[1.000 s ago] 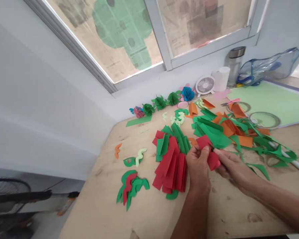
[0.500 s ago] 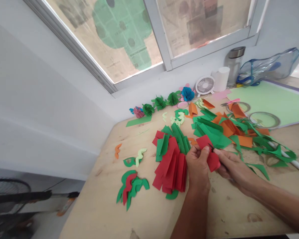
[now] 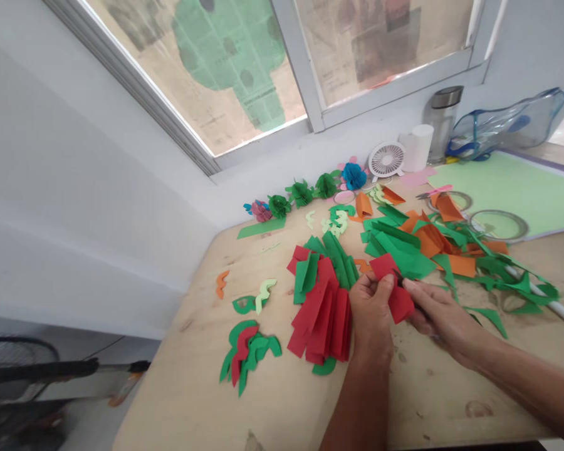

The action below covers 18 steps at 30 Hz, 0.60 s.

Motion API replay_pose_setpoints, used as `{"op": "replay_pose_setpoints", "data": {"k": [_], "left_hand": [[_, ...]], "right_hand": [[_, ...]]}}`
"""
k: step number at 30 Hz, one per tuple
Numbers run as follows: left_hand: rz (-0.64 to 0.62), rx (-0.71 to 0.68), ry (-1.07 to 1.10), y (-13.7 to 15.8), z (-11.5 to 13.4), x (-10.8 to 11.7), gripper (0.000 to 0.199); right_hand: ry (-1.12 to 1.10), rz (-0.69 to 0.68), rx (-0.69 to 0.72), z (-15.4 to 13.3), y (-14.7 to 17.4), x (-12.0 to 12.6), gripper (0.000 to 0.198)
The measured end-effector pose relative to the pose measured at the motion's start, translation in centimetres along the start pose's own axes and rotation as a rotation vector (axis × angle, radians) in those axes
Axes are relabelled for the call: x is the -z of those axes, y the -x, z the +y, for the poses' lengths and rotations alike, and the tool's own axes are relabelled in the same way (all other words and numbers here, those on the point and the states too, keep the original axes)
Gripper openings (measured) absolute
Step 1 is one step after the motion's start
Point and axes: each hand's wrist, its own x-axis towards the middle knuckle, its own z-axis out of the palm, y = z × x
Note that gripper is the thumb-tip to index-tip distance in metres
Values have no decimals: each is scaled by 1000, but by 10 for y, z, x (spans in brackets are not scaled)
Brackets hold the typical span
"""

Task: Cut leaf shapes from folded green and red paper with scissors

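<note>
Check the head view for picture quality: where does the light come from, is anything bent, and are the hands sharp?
Head view: daylight enters through the papered window, soft, with faint shadows; the window frame bows from lens distortion; the left hand, right hand and red paper are fairly sharp; the floor fan at lower left is dim and blurred.

Home craft corner: wooden table (image 3: 282, 401) w/ cut paper scraps (image 3: 404, 247), window (image 3: 244, 75), mini fan (image 3: 386, 161)
</note>
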Motion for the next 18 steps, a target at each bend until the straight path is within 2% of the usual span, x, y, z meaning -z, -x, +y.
{"op": "replay_pose_setpoints", "data": {"k": [7, 12, 18], "left_hand": [[29, 6, -20, -2, -3, 0, 15], [0, -11, -8, -1, -1, -1, 18], [58, 13, -9, -4, -3, -1, 20]], "right_hand": [[11, -9, -10, 1, 0, 1, 47], [55, 4, -2, 0, 0, 1, 48], [21, 1, -1, -1, 0, 0, 50]]}}
